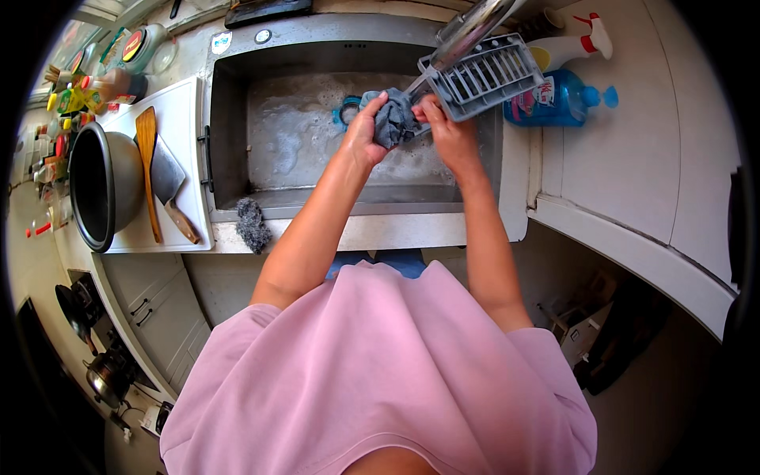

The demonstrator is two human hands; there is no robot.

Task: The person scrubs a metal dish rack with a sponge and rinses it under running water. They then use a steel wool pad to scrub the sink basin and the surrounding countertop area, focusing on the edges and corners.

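Note:
My left hand [368,127] is closed around a wet, bunched grey-blue cloth [393,119] above the sink. Close against the cloth's right side is my right hand [445,127], fingers curled under the near edge of a grey slotted plastic rack [484,74]. Whether those fingers grip the cloth is hard to see. From the metal faucet [469,32], a stream of water falls onto or just beside the cloth. The stainless-steel sink [231,136] has suds and shallow water on its bottom. Its blue-rimmed drain [347,111] shows partly behind the cloth.
A steel-wool scourer [253,225] sits on the front ledge. Left of the sink, a white cutting board [187,119] bears a cleaver [169,169], a wooden spatula [148,172] and a large pot [113,184]. A blue detergent bottle [549,98] and spray bottle [570,47] lie right.

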